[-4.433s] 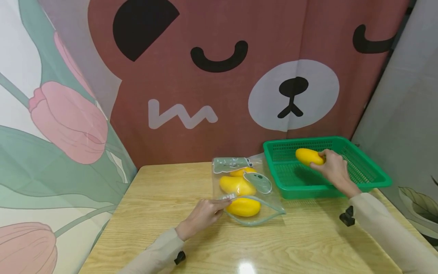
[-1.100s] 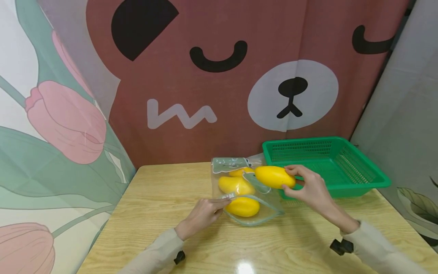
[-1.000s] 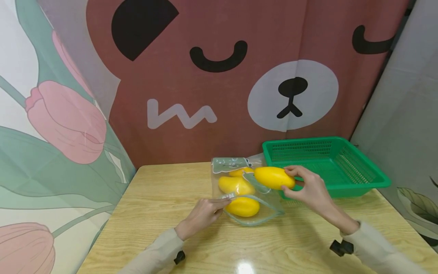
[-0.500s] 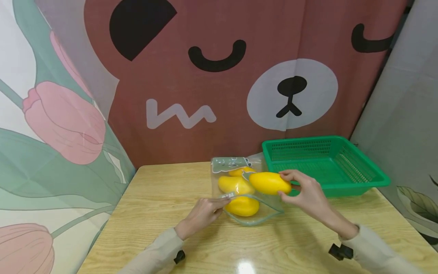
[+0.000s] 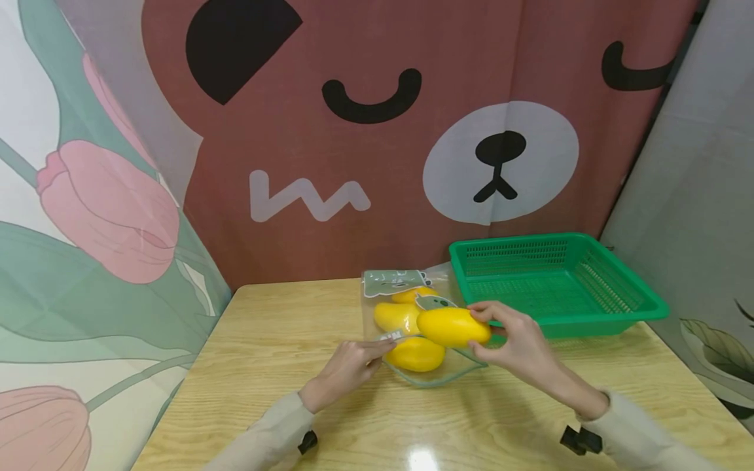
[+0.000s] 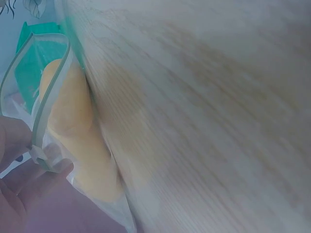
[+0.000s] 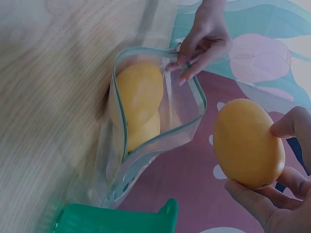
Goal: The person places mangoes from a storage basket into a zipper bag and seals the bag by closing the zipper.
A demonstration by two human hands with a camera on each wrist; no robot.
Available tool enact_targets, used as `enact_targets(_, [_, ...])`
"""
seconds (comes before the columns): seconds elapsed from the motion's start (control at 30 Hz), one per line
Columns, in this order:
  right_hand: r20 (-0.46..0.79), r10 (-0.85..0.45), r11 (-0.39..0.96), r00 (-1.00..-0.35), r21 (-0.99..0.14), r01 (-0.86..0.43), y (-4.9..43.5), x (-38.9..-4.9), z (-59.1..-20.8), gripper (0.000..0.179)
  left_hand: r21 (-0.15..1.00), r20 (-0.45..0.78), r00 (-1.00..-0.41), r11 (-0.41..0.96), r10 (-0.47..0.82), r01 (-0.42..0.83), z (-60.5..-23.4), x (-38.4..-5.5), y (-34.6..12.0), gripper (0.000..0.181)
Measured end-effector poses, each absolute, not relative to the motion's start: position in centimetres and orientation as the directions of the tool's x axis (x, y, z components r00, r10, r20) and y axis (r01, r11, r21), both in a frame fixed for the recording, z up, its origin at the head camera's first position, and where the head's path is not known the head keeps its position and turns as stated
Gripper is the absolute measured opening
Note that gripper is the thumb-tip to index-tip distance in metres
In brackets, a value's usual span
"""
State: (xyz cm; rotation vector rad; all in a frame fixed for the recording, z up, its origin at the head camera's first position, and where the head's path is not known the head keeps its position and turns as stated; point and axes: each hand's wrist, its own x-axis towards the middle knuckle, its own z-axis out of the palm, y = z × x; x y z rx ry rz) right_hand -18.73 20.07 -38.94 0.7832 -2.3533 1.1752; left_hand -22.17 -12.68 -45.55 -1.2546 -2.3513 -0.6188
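My right hand (image 5: 518,343) grips one end of a yellow mango (image 5: 452,327) between thumb and fingers, above the clear zip bag. In the right wrist view this mango (image 7: 249,144) is outside the bag, apart from its rim. With its fingers, my left hand (image 5: 344,366) pinches the left edge of the bag's mouth (image 5: 436,381), which gapes wide. Inside the bag lie several mangoes; the nearest mango (image 5: 415,355) is just behind the opening. In the left wrist view, the pale green zip strip (image 6: 48,99) runs between the thumb and fingers.
A green plastic basket (image 5: 556,320) stands at the back right of the wooden table (image 5: 283,327), right beside the bag. Behind the table hangs a curtain (image 5: 330,248) with a bear print.
My right hand has carried the mango out of the green basket, leftward and down to just above the bag. The left hand has held its place at the bag's edge.
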Motion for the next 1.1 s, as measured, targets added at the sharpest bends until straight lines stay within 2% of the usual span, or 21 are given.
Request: enact_targets(1.1, [0.575, -0.382, 0.477, -0.723, -0.547, -0.688, 18.0, -16.6, -40.8, 0.035, 0.171, 0.548, -0.5, 0.495, 0.67, 0.852, -45.7, -22.3, -12.7, 0.043])
